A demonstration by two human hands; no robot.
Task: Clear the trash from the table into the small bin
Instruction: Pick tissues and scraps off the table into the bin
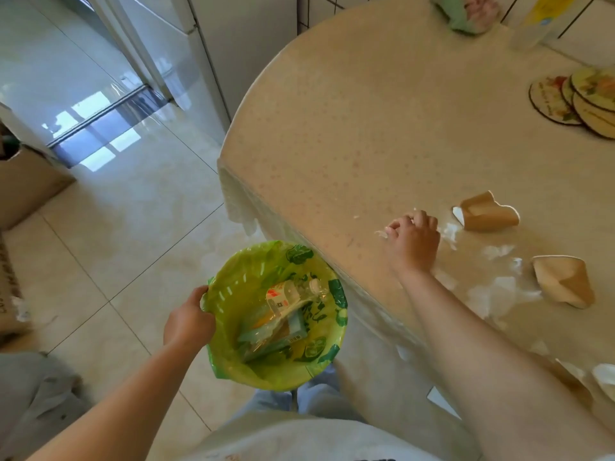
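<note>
A small bin (233,367) lined with a green bag sits below the table edge, with a plastic bottle (293,294) and flattened packets inside. My left hand (188,322) grips its left rim. My right hand (414,239) rests on the round beige table (332,128), fingers curled over small white paper scraps (382,233). Two crushed brown paper cups lie to its right, one (487,212) just beyond the fingers, the other (564,281) nearer me. Torn white tissue bits (492,291) lie scattered between them.
Round floral coasters (579,101) are stacked at the table's far right. A green pack (466,11) and a clear bottle (535,18) stand at the back by the tiled wall. A cardboard box (26,181) sits on the tiled floor at left.
</note>
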